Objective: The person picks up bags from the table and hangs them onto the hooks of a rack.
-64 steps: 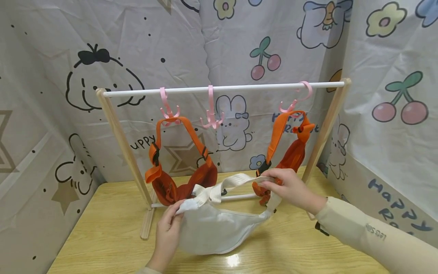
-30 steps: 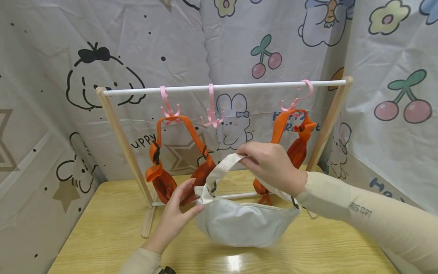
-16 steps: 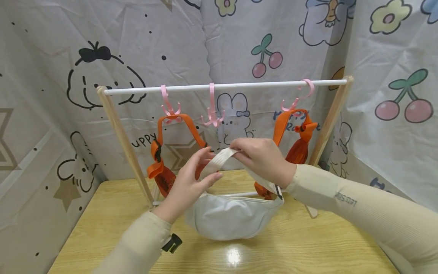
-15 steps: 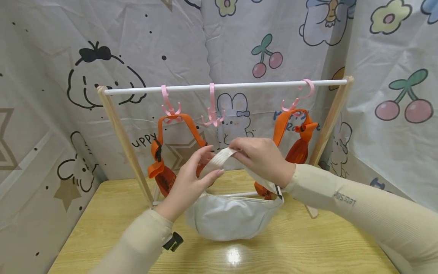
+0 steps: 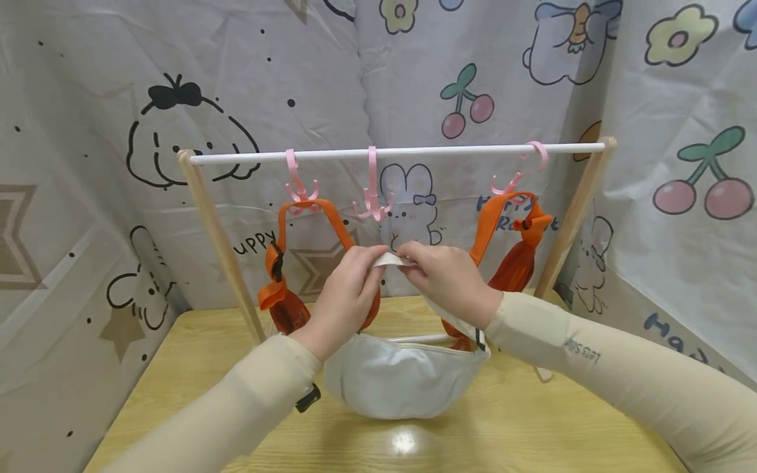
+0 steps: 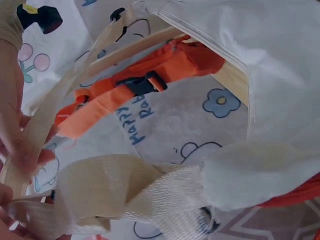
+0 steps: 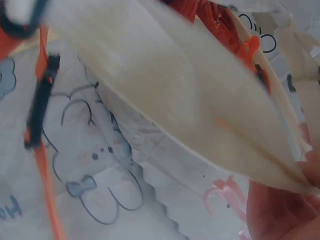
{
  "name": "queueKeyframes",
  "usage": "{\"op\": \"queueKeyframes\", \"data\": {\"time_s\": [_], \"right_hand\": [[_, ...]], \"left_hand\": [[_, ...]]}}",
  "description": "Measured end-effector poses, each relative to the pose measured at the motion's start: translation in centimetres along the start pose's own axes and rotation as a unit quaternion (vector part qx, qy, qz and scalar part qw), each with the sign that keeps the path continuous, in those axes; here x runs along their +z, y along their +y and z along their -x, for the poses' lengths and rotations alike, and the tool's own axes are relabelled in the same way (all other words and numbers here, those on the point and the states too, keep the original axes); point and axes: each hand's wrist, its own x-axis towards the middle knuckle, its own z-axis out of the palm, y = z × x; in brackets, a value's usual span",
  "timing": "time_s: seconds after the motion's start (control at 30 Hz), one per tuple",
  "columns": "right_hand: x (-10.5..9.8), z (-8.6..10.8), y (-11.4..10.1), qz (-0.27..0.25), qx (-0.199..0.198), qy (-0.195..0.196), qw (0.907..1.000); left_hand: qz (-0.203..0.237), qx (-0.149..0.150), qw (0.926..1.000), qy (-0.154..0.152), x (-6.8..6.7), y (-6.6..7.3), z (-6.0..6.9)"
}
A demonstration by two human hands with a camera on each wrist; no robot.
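Observation:
A white waist bag [image 5: 405,381] hangs below both hands, in front of the rack and low over the table. My left hand [image 5: 349,295] and my right hand [image 5: 452,276] pinch its cream strap [image 5: 390,260] close together at the top of the loop. In the left wrist view the strap's loose part [image 6: 110,185] is folded and bunched beside the bag. The right wrist view has the strap [image 7: 150,85] running to fingers at the lower right. Just above the hands, a pink hook [image 5: 372,200] hangs from the bar with nothing on it.
A rack with a white bar [image 5: 437,152] and wooden legs stands on the wooden table [image 5: 195,394]. Orange waist bags hang at left [image 5: 290,312] and right [image 5: 514,266] from a left pink hook [image 5: 301,192] and a right pink hook [image 5: 511,184]. Patterned cloth surrounds it.
My left hand has left the bag's left end and risen to pinch the strap. My right hand has moved left and up along with the strap, and the bag now hangs more level.

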Motion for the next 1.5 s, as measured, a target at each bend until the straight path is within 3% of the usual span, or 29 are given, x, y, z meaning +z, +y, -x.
{"op": "queueKeyframes", "data": {"time_s": [0.2, 0.3, 0.43, 0.57, 0.73, 0.83, 0.97, 1.23, 1.5], "right_hand": [[0.7, 1.4, 1.0, -0.042, 0.108, -0.044, 0.9922], [0.7, 1.9, 1.6, -0.063, 0.147, -0.055, 0.9856], [0.7, 2.4, 2.2, -0.074, 0.156, -0.056, 0.9834], [0.5, 2.6, 3.0, -0.074, 0.153, -0.053, 0.984], [0.2, 1.9, 4.2, -0.069, 0.146, -0.044, 0.9859], [0.1, 0.8, 4.4, -0.056, 0.143, -0.054, 0.9866], [-0.1, -0.9, 4.8, -0.006, 0.134, -0.069, 0.9886], [-0.1, -3.4, 5.7, 0.092, 0.119, -0.066, 0.9864], [-0.1, -5.5, 6.3, 0.107, 0.145, -0.096, 0.979]], "left_hand": [[-0.019, 0.006, 0.9993, 0.032, -0.7, -0.7, -0.3], [-0.026, 0.005, 0.9992, 0.031, -1.3, -1.1, -0.3], [-0.044, 0.003, 0.9986, 0.028, -2.0, -1.6, -0.2], [-0.095, 0.011, 0.9948, 0.034, -2.7, -2.1, -0.2], [-0.185, 0.049, 0.9811, 0.026, -3.6, -3.3, -0.2], [-0.216, 0.067, 0.9735, 0.036, -4.0, -3.8, -0.3], [-0.251, 0.087, 0.9624, 0.056, -4.5, -4.1, -0.7], [-0.319, 0.151, 0.9342, 0.051, -5.2, -4.3, -1.3], [-0.34, 0.157, 0.9261, 0.043, -5.6, -4.2, -1.9]]}}
